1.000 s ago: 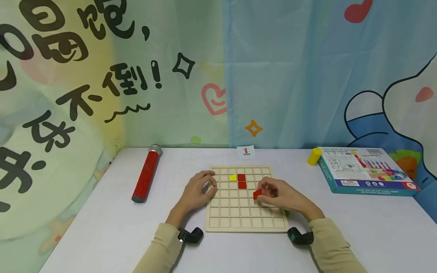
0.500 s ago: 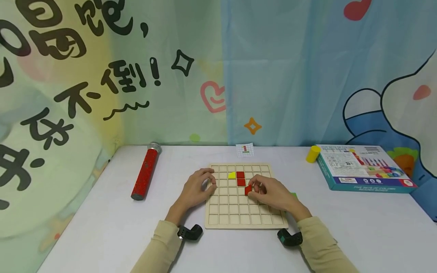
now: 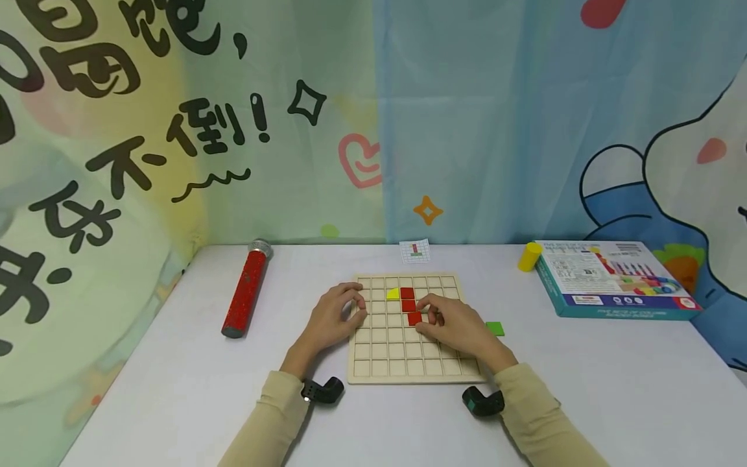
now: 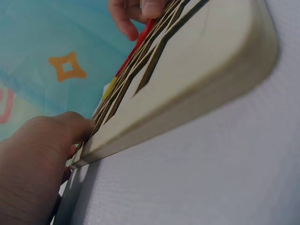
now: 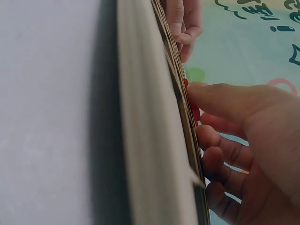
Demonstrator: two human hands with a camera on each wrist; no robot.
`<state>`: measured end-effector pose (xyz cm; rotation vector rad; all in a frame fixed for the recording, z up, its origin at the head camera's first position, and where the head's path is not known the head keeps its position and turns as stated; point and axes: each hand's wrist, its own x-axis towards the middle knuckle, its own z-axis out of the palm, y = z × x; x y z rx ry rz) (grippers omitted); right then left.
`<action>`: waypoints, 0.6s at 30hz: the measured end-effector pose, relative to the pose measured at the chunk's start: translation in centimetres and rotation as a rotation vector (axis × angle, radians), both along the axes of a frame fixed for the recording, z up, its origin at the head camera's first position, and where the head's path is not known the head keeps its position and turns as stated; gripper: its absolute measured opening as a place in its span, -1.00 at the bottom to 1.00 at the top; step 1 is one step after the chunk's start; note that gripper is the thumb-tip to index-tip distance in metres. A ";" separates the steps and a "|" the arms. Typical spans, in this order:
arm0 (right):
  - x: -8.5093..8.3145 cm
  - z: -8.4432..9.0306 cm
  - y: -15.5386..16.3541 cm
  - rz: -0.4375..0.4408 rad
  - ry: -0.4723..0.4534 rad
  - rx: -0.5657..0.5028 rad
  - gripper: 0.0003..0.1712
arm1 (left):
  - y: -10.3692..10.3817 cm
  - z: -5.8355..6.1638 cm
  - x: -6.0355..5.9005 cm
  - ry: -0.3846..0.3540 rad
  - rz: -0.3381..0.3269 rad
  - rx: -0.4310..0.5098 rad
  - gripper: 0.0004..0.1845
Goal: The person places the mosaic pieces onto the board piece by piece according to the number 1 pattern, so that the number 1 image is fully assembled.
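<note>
A pale wooden grid board [image 3: 415, 371] lies on the white table. My left hand [image 3: 334, 316] holds its left edge; in the left wrist view the thumb [image 4: 77, 125] lies over the rim. One yellow tile [image 3: 393, 294] sits in a cell beside a red tile [image 3: 407, 293], with a second red tile [image 3: 408, 305] just below. My right hand [image 3: 456, 326] pinches a third red tile [image 3: 414, 318], which lies low at the board under the second one and slightly to its right. In the right wrist view the thumb [image 5: 213, 96] touches red tile edges [image 5: 194, 105].
A green tile [image 3: 495, 328] lies right of the board, by the right wrist. Behind the board is a small pattern card [image 3: 414, 251]. A red microphone [image 3: 246, 292] lies at left; a yellow cylinder [image 3: 530, 257] and a flat game box [image 3: 618, 285] stand at back right.
My right hand has moved left with the red tile, bringing it down under the second red tile. The green tile has come into full view. My left hand stays at the board's edge.
</note>
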<state>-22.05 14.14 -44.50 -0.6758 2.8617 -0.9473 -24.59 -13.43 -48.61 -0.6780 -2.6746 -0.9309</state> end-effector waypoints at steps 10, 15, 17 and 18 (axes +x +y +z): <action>-0.1 -0.4 0.5 -0.002 0.029 -0.015 -0.85 | 0.2 0.0 -0.2 0.021 -0.008 0.015 -0.92; 0.1 -0.5 0.6 0.013 -0.002 -0.029 -0.81 | 0.1 0.2 0.0 0.011 -0.010 0.005 -0.92; 0.2 -0.5 0.7 0.027 -0.017 -0.050 -0.82 | 0.0 0.3 0.1 0.014 -0.009 0.003 -0.92; 0.3 -0.5 0.7 0.037 -0.023 -0.059 -0.83 | 0.0 0.4 0.1 0.017 -0.008 0.006 -0.92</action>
